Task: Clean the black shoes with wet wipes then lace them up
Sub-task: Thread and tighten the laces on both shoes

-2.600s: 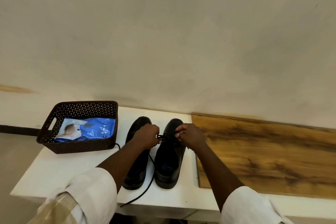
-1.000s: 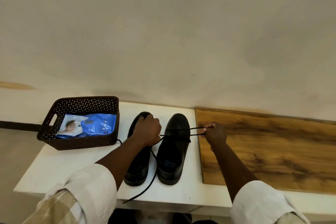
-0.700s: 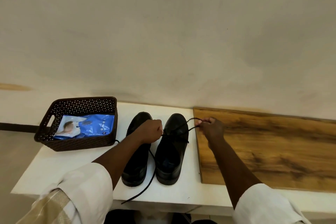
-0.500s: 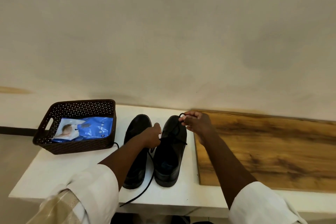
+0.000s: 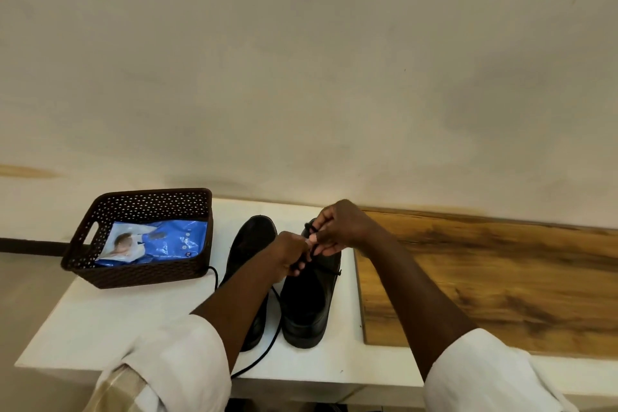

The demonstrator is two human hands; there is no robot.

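— Black shoes (image 5: pixel 306 294) at six o'clock on the desk (image 5: pixel 110 321); which step?
— Lacing; left hand (image 5: pixel 287 254) and right hand (image 5: pixel 337 231) both pinch the lace (image 5: pixel 309 229) over the right-side shoe; next, I judge, forming the knot.

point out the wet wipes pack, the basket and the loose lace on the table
wet wipes pack (image 5: pixel 174 239), head view, on its blue front.
basket (image 5: pixel 147 273), head view, on its near wall.
loose lace (image 5: pixel 267 349), head view, on the stretch between the shoes' heels.

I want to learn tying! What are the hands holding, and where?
Both hands, left and right, pinch the black lace above the right-hand shoe, near its eyelets.
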